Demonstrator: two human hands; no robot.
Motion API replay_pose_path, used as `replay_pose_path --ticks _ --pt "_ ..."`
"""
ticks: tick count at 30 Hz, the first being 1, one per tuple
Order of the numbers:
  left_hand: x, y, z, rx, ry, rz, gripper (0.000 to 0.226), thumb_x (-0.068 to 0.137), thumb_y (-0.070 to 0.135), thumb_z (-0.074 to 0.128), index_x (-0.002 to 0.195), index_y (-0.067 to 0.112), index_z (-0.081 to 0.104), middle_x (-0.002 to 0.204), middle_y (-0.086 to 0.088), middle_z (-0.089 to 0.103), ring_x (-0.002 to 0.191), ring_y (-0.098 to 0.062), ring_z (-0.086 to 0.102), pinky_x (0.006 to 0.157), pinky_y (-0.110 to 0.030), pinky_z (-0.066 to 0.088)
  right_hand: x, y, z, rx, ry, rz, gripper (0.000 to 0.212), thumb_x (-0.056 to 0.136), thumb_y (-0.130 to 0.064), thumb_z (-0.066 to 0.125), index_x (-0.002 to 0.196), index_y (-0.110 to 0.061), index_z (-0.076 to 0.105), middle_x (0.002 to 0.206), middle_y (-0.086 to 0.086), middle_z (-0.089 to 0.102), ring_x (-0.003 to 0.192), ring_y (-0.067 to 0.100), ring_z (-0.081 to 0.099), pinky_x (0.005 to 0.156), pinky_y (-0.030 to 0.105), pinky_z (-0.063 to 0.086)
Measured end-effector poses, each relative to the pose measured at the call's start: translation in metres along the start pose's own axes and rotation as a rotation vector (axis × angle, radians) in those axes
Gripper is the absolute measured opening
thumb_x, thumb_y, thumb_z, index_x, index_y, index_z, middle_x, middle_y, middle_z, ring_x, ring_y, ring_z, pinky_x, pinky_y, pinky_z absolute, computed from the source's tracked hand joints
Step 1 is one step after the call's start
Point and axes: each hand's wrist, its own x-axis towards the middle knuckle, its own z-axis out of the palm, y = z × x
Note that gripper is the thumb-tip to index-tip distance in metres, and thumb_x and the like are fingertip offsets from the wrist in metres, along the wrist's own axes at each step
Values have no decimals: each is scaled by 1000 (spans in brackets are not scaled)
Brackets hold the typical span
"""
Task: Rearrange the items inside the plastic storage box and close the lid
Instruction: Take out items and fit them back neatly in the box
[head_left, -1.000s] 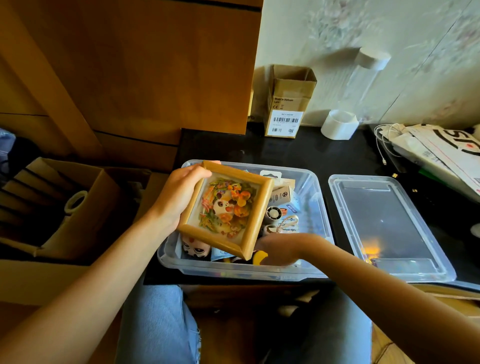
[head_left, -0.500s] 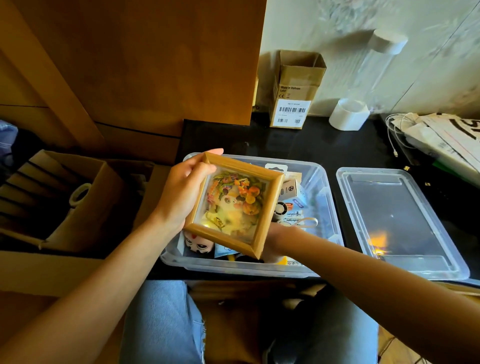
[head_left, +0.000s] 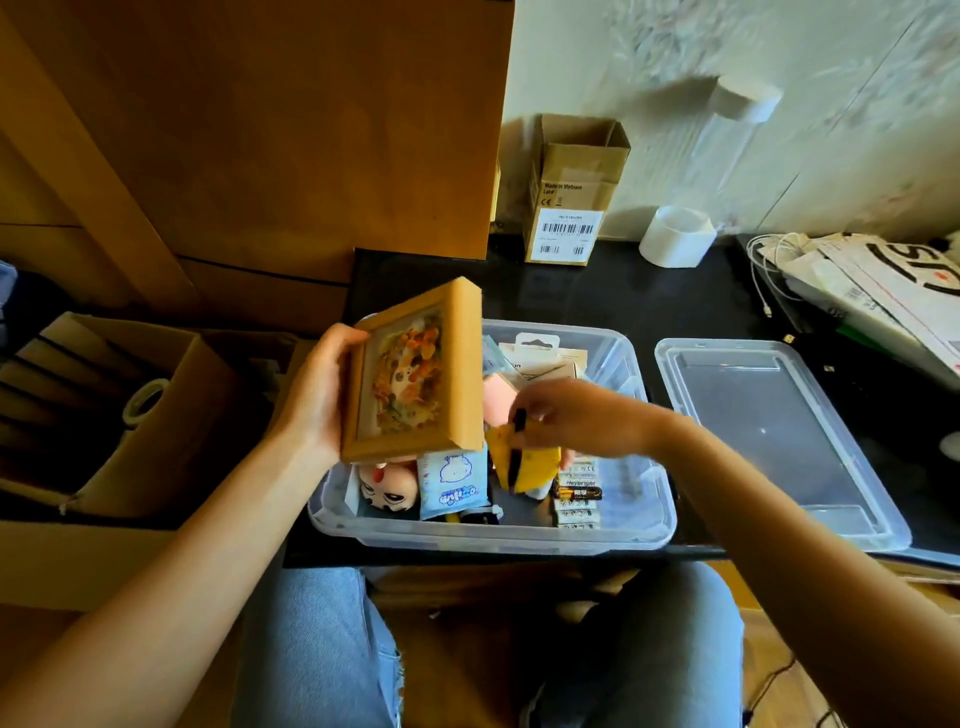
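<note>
A clear plastic storage box (head_left: 660, 519) sits on the dark table in front of me. Its clear lid (head_left: 769, 431) lies flat to the right of it. My left hand (head_left: 317, 400) grips a wooden picture frame (head_left: 415, 374), tilted up on edge over the box's left side. My right hand (head_left: 576, 421) holds a yellow toy with black stripes (head_left: 524, 462) just above the box's middle. Inside lie a doll head (head_left: 389, 488), a blue and white packet (head_left: 452, 483), batteries (head_left: 576, 499) and small card boxes (head_left: 535, 358).
An open brown carton with a barcode label (head_left: 571, 197) and a white roll (head_left: 675, 236) stand at the back by the wall. Papers and cables (head_left: 883, 291) lie at the right. A large cardboard box (head_left: 130, 410) sits left of the table. My knees are below.
My left hand has tipped the frame from facing up to standing on edge at the left. My right hand has come out from under it, lifting the yellow toy.
</note>
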Motion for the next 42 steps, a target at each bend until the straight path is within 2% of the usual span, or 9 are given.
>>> replay_pose_path --ticks 5,10,17,22,26,29,33,38,42 --pt "2 5 -13 -43 95 19 45 89 38 44 59 26 75 66 2 71 58 -14 69 54 -27 54 15 -20 -9 376 216 101 21 91 -39 56 95 -18 56 90 4 59 70 17 62 53 19 52" --pt "-2 6 -22 14 199 -36 25 87 38 48 82 23 68 71 -2 70 75 -21 64 62 -33 49 55 -44 -9 461 404 187 32 89 -45 55 96 -14 56 81 4 58 60 11 56 46 12 46" --pt "-3 7 -28 15 260 -47 26 88 39 48 85 22 68 68 -3 73 70 -22 66 58 -32 49 80 -54 -1 76 389 237 39 90 -37 58 104 -1 65 95 11 71 77 21 71 76 30 55" --pt "-1 2 -23 59 231 -26 44 88 43 48 58 24 74 63 -1 72 63 -19 67 57 -29 49 50 -49 -4 8 555 45 23 91 -30 57 91 -7 62 81 5 64 52 7 59 51 17 49" --pt "-3 1 -17 28 165 -14 40 86 43 50 62 24 76 72 -2 73 68 -21 69 60 -32 54 13 -23 -7 -93 206 34 15 90 -24 60 92 -11 67 73 -2 66 51 3 57 47 7 43" --pt "-6 3 -9 31 164 25 28 85 42 54 84 22 74 91 -7 73 87 -26 68 74 -40 56 0 4 9 -362 -74 90 27 85 -29 67 108 -15 66 101 0 67 81 10 61 78 19 50" --pt "-7 7 0 -19 149 79 33 86 38 58 107 15 69 112 -16 68 103 -32 65 90 -53 51 7 26 42 -593 -100 134 52 79 -46 68 122 -20 57 112 -1 63 104 18 57 82 28 41" --pt "-6 7 -2 -53 64 94 42 91 35 52 122 10 61 121 -20 63 112 -35 60 97 -58 45 24 34 64 -771 -16 41 41 77 -52 62 97 -16 61 84 0 62 82 23 60 61 27 41" --pt "-7 5 -10 7 10 125 49 84 43 52 124 16 59 121 -17 63 112 -32 60 93 -55 48 20 42 55 -685 80 54 40 76 -49 63 99 -17 57 83 -4 58 77 18 56 62 26 46"
